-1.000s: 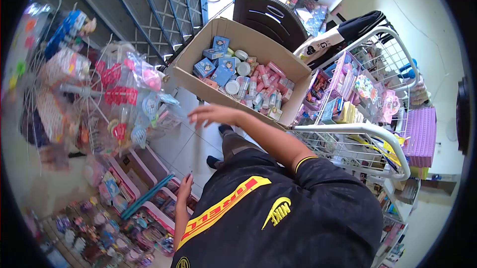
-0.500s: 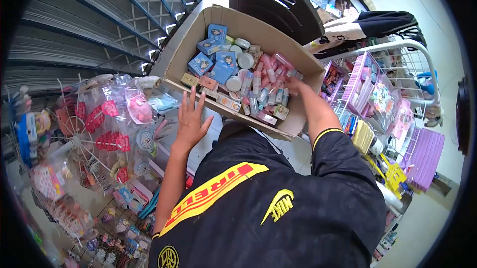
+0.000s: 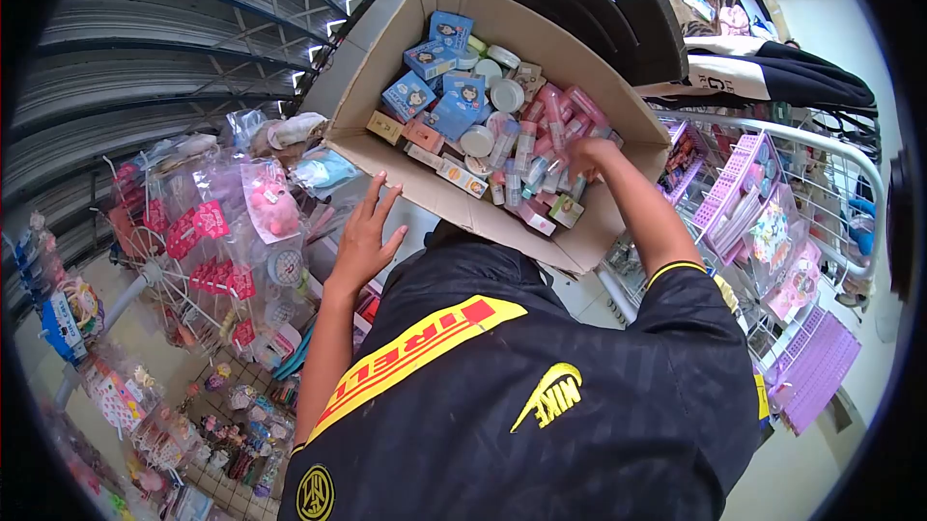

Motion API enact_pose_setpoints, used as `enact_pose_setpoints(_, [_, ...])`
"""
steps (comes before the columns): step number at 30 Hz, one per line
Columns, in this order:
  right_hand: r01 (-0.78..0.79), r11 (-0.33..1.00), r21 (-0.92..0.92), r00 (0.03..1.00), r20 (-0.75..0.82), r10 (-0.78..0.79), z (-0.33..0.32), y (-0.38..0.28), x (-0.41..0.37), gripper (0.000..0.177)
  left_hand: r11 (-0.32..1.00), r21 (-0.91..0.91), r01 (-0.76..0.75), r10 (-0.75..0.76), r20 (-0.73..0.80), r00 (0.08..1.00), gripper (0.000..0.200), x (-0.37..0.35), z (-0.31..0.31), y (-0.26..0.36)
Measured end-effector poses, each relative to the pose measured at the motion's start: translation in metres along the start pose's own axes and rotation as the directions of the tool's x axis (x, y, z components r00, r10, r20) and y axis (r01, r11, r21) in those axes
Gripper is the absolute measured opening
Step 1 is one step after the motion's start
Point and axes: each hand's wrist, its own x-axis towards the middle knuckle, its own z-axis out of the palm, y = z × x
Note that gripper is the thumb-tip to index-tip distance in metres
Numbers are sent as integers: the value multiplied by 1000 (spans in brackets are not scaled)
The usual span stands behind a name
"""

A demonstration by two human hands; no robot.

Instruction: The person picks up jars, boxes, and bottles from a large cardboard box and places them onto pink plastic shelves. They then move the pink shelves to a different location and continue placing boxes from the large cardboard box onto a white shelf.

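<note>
A large cardboard box (image 3: 406, 178) stands open in front of me, filled with small cosmetic goods. Blue printed cartons (image 3: 459, 106) and white-lidded round jars (image 3: 507, 94) lie in its left and middle. To the right are pink tubes (image 3: 555, 115) and small clear bottles (image 3: 524, 146). My right hand (image 3: 594, 156) reaches over the right wall, fingers down among the clear bottles; the fingertips are partly hidden and blurred. At the near side of the box, my left hand (image 3: 367, 236) is open, its spread fingertips right by the edge and nothing in it.
A dark plastic chair back (image 3: 589, 14) stands behind the box. On the right is a white wire rack (image 3: 821, 125) with purple baskets (image 3: 734, 188). Hanging packaged accessories (image 3: 222, 231) crowd the left side. A metal folding gate (image 3: 212, 28) runs along the far left.
The view has shifted, so the box appears larger and farther right. My right hand has moved slightly left among the bottles. My left hand stays spread at the near edge.
</note>
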Motion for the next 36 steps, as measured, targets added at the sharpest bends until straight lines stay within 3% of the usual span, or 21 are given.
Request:
enact_pose_setpoints(3, [116, 993, 23, 930, 348, -117, 33, -18, 23, 54, 1000, -24, 10, -10, 3, 1000, 66, 1, 2, 0])
enact_pose_setpoints(5, [355, 932, -70, 891, 327, -315, 63, -33, 34, 67, 999, -31, 30, -30, -4, 1000, 66, -1, 0, 1])
enact_pose_setpoints(6, [547, 831, -102, 831, 185, -525, 90, -26, 59, 69, 994, -84, 63, -61, 27, 998, 66, -1, 0, 3])
enact_pose_setpoints(7, [704, 691, -164, 706, 52, -707, 112, -17, 80, 72, 986, -139, 97, -90, 57, 994, 67, 0, 0, 4])
enact_pose_setpoints(11, [568, 772, -284, 795, -54, -604, 127, -52, 71, 65, 984, -158, 84, -81, 24, 996, 66, 1, 4, 5])
enact_pose_setpoints(13, [430, 679, -596, 897, 197, -395, 98, -89, 49, 62, 991, -121, 53, -57, -32, 998, 66, 1, 10, 1])
enact_pose_setpoints(14, [458, 677, -575, 877, 170, -449, 83, -104, 45, 62, 996, -87, 18, -25, -72, 997, 66, 0, 11, 1])
enact_pose_setpoints(16, [519, 751, -409, 803, -68, -592, 51, -134, 51, 66, 995, -90, 32, -38, -67, 997, 66, -2, 11, 2])
enact_pose_setpoints(18, [700, 640, -317, 450, -501, -740, 12, -157, 19, 74, 995, -93, 38, -45, -70, 997, 65, 0, 11, 2])
enact_pose_setpoints(19, [632, 668, -393, 386, -588, -711, -6, -169, 15, 77, 995, -94, 40, -47, -73, 996, 65, 0, 12, 3])
enact_pose_setpoints(20, [555, 695, -457, 310, -662, -682, -21, -175, 17, 80, 994, -96, 44, -51, -74, 996, 65, 0, 13, 3])
enact_pose_setpoints(21, [553, 694, -461, 311, -659, -685, -32, -173, 30, 80, 994, -98, 46, -54, -78, 996, 65, 0, 13, 4])
enact_pose_setpoints(23, [306, 602, -738, 253, -547, -798, -42, -166, 54, 64, 993, -104, 54, -62, -73, 995, 65, -1, 13, 4])
enact_pose_setpoints(24, [254, 524, -813, 265, -463, -846, -44, -157, 54, 66, 993, -105, 59, -67, -77, 995, 65, -2, 14, 5])
enact_pose_setpoints(28, [222, 551, -805, 210, -512, -833, -44, -150, 80, 75, 993, -108, 43, -54, -99, 994, 65, 1, 16, 4])
enact_pose_setpoints(30, [375, 760, -531, 409, -641, -650, -40, -151, 62, 83, 992, -118, 45, -58, -110, 992, 65, 3, 17, 6])
enact_pose_setpoints(31, [374, 759, -533, 411, -639, -650, -36, -145, 69, 83, 991, -126, 55, -68, -104, 992, 65, 3, 17, 6])
enact_pose_setpoints(33, [600, 793, -105, 531, -689, -494, -27, -133, 80, 90, 988, -138, 65, -79, -95, 992, 65, 4, 17, 8])
enact_pose_setpoints(36, [635, 762, -125, 508, -675, -534, -14, -119, 73, 94, 985, -151, 84, -96, -71, 993, 66, 7, 18, 7])
